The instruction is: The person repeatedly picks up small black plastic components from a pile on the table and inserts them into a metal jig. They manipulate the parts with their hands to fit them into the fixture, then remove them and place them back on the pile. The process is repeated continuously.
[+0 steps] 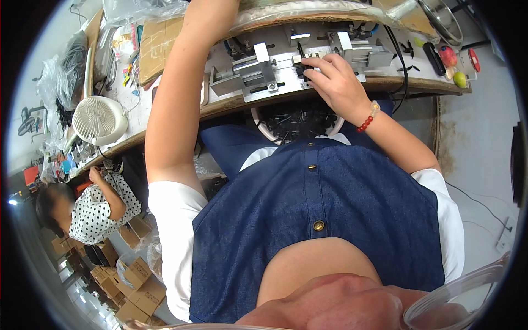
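My left arm reaches far forward, and only the back of my left hand (213,19) shows at the upper edge. Its fingers are out of sight, so what it holds is hidden. My right hand (338,82) is at the middle of a silver metal fixture (283,71) on the bench. Its fingers are bent and close together on a small black part (300,68) there. A metal clamp block (264,63) stands to the left of these fingers, and another block (345,43) is beyond them to the right.
A wooden-edged bench (407,83) carries a white fan (100,121) at left and cardboard (159,49) further in. A black cable (397,55) hangs at right. Below is a round bin (297,118) of black pieces. Another person (99,212) works at lower left.
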Tool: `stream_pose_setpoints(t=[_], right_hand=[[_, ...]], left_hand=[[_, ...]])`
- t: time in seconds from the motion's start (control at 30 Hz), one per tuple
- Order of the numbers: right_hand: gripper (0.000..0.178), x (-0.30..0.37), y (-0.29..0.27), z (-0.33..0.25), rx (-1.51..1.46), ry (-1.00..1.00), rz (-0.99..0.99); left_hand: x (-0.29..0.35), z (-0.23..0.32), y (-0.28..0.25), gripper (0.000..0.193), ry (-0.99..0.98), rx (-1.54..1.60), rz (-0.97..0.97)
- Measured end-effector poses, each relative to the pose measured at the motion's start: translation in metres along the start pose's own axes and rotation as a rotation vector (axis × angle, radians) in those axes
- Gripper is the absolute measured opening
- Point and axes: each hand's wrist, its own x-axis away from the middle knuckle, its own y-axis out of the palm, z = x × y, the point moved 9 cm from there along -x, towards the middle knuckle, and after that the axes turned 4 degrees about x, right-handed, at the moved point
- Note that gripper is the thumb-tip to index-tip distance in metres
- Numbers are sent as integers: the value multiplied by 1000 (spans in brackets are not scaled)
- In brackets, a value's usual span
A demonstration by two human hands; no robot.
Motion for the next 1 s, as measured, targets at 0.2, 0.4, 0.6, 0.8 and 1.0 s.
stream_pose_setpoints(t=[0.2, 0.4, 0.6, 0.8, 1.0], right_hand=[[25, -51, -44, 40, -33, -22, 216], [15, -137, -39, 115, 138, 184, 300], [15, -149, -27, 132, 273, 250, 118], [16, -122, -69, 116, -303, 363, 289], [26, -91, -82, 80, -675, 479, 222]], left_hand=[[41, 21, -17, 28, -216, 698, 239], [104, 75, 25, 26, -157, 632, 261], [133, 96, 80, 26, -129, 553, 273], [133, 95, 97, 20, -149, 517, 281], [133, 99, 93, 29, -124, 450, 277]])
